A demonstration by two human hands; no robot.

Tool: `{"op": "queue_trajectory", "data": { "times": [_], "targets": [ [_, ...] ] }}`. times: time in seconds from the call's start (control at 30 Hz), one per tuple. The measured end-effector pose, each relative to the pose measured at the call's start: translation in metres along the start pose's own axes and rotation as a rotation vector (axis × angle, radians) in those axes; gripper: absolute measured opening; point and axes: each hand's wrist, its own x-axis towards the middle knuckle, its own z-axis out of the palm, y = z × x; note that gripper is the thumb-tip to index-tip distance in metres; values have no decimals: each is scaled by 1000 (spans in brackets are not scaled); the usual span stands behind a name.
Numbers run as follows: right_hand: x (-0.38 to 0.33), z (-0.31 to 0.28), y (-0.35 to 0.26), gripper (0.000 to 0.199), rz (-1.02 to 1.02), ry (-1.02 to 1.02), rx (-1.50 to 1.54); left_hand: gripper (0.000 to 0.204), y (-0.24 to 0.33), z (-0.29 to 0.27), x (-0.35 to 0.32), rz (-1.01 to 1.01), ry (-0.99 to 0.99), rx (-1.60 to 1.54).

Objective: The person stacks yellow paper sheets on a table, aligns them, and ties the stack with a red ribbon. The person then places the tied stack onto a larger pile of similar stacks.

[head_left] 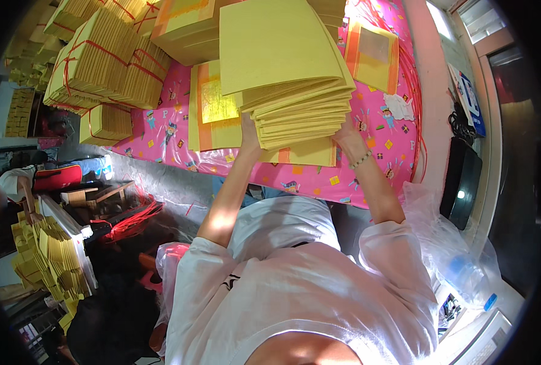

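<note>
Both my hands grip a thick stack of folded yellow joss paper (289, 67) over the pink patterned tablecloth (173, 134). My left hand (250, 131) is closed on its left side, my right hand (346, 130) on its right side; most of the fingers are hidden behind the paper. The sheets fan out toward me in uneven layers. Just left of the stack lies a flat joss sheet with a gold foil square (219, 100) and an orange border. Part of another flat sheet (307, 153) shows beneath the stack.
Bundles tied with red straps (94, 58) stand at the table's far left. A foil sheet (372, 55) and red straps (411, 79) lie on the right. A clear plastic bag and bottle (468, 277) are beside me. To the left, another person (18, 185) handles yellow paper.
</note>
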Motion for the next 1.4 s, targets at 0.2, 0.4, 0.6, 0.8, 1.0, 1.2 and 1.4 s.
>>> {"op": "queue_trajectory", "data": {
  "times": [0.2,0.4,0.6,0.8,1.0,1.2,1.4],
  "targets": [
    [-4,-2,-6,74,-18,-2,1,66,24,17,4,117,144,49],
    [-9,-5,-7,73,-34,-3,-1,67,47,26,15,180,105,-66],
    [-10,-7,-4,71,-45,-7,7,66,32,13,10,55,39,-7],
    [-8,-11,-1,70,-58,-20,22,64,24,3,9,0,2,86],
    [-3,-22,-2,69,-92,-61,48,62,51,26,11,268,102,217],
    [5,-28,-6,67,-116,-109,62,60,70,60,7,637,42,400],
    [8,-27,-7,66,-122,-136,60,59,63,53,15,834,-35,612]
  ]
}}
